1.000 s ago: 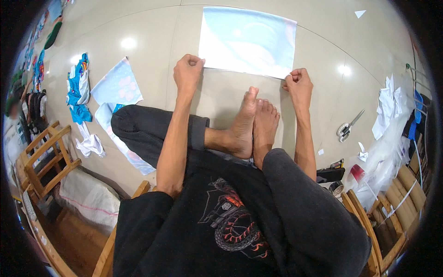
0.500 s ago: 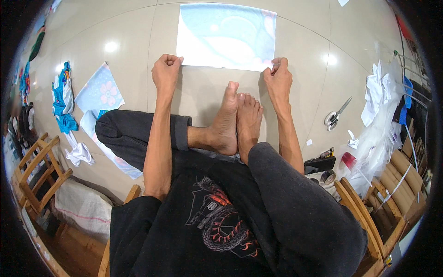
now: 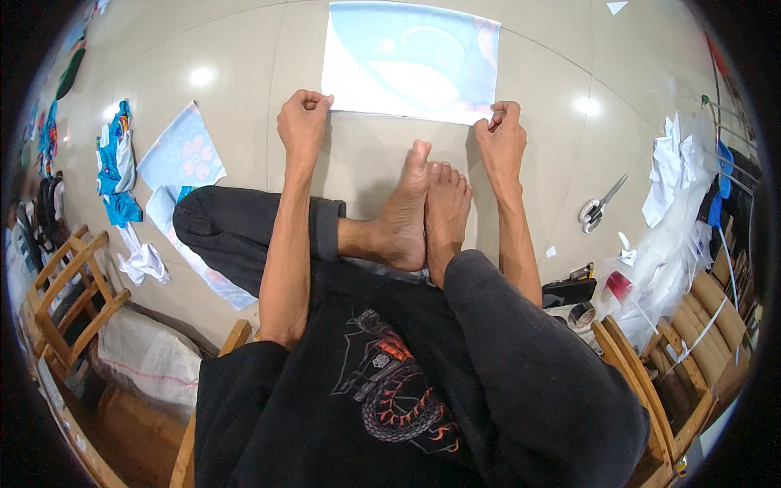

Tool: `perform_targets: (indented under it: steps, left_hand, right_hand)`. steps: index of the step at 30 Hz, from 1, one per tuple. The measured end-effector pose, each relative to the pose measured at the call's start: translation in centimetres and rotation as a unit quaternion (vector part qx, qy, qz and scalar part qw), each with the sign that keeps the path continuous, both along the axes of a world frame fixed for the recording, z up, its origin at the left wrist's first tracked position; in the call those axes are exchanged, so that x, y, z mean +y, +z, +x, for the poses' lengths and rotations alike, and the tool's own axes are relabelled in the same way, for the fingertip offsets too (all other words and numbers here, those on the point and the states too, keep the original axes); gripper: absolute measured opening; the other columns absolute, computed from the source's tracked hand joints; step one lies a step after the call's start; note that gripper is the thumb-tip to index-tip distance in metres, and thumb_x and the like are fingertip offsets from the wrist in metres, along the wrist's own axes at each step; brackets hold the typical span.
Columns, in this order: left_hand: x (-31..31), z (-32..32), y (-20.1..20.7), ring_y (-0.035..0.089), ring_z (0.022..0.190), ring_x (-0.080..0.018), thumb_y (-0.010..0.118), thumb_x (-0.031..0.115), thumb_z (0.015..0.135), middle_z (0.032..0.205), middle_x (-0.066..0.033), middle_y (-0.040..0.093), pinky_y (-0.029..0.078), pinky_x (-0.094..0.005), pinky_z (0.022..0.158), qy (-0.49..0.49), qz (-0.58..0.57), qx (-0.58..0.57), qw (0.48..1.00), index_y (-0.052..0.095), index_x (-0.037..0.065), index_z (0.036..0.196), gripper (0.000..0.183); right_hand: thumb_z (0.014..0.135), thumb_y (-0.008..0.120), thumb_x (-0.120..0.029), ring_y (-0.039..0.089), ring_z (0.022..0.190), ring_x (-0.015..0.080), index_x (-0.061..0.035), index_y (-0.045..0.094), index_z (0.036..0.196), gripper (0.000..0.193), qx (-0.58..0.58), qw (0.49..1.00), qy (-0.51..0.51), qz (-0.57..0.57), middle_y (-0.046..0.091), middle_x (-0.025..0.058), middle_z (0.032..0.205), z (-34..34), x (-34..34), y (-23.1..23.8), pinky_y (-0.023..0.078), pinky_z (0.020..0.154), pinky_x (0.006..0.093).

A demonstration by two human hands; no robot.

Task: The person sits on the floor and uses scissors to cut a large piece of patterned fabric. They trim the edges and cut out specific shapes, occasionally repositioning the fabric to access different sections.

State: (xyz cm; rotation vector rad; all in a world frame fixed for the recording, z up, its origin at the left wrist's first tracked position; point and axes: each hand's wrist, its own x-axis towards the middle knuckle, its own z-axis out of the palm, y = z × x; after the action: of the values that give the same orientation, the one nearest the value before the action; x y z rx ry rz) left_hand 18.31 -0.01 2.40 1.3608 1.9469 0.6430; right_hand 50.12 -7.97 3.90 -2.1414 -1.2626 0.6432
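A rectangular piece of light blue and white printed fabric (image 3: 415,61) lies flat on the tiled floor beyond my bare feet. At its near left corner my left hand (image 3: 303,126) is closed, thumb and fingertips pinching the edge. My right hand (image 3: 501,145) pinches the near right corner in the same way, fingers curled. The near edge runs straight between both hands. Glare washes out part of the print.
Scissors (image 3: 600,205) lie on the floor to the right, near clear plastic sheeting (image 3: 671,236) and white scraps (image 3: 665,175). Leftward are flowered fabric (image 3: 185,150) by my knee and a blue garment piece (image 3: 115,167). Wooden frames (image 3: 73,293) stand at the left.
The fabric has slid slightly away from me, with both hands moving along at its corners. The whole view has also shifted a little.
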Motion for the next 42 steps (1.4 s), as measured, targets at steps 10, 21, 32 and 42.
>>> perform_targets:
  steps: [10,21,32,42]
  left_hand:
    - [-0.1,0.0,0.1,0.076,0.084,-0.0303,0.082,0.025,0.088,0.089,-0.0153,0.079,0.057,-0.0424,0.081,-0.001,0.010,0.011,1.000,0.079,0.001,0.094,0.024]
    - [0.0,-0.1,0.2,0.070,0.077,-0.0172,0.082,0.023,0.091,0.085,-0.0109,0.077,0.056,-0.0328,0.074,-0.009,0.011,0.001,1.000,0.078,-0.001,0.097,0.025]
    - [-0.2,0.0,0.9,0.076,0.080,-0.0293,0.078,0.017,0.089,0.086,-0.0181,0.078,0.058,-0.0412,0.078,-0.002,0.019,-0.011,1.000,0.076,-0.002,0.093,0.019]
    - [-0.3,-0.3,0.7,0.073,0.079,-0.0205,0.079,0.020,0.090,0.084,-0.0127,0.077,0.057,-0.0356,0.076,-0.012,0.019,-0.006,1.000,0.075,-0.002,0.095,0.023]
  right_hand:
    - [0.089,0.065,-0.004,0.060,0.066,0.0243,0.0041,0.057,0.117,0.030,0.002,1.000,-0.004,-0.003,0.062,0.0121,0.076,-0.1,0.2,0.3,0.051,0.068,0.0406]
    - [0.088,0.067,-0.007,0.058,0.066,0.0198,0.0021,0.059,0.116,0.030,0.015,1.000,-0.016,-0.016,0.061,0.0083,0.077,0.0,0.3,0.2,0.051,0.067,0.0355]
    - [0.087,0.065,-0.006,0.059,0.067,0.0249,0.0023,0.057,0.115,0.030,0.021,1.000,-0.013,-0.009,0.059,0.0107,0.075,-0.1,0.2,0.1,0.050,0.069,0.0417]
    - [0.089,0.067,-0.007,0.056,0.066,0.0181,0.0020,0.058,0.115,0.028,0.020,1.000,-0.013,-0.005,0.060,0.0076,0.077,-0.1,0.2,0.0,0.050,0.066,0.0342]
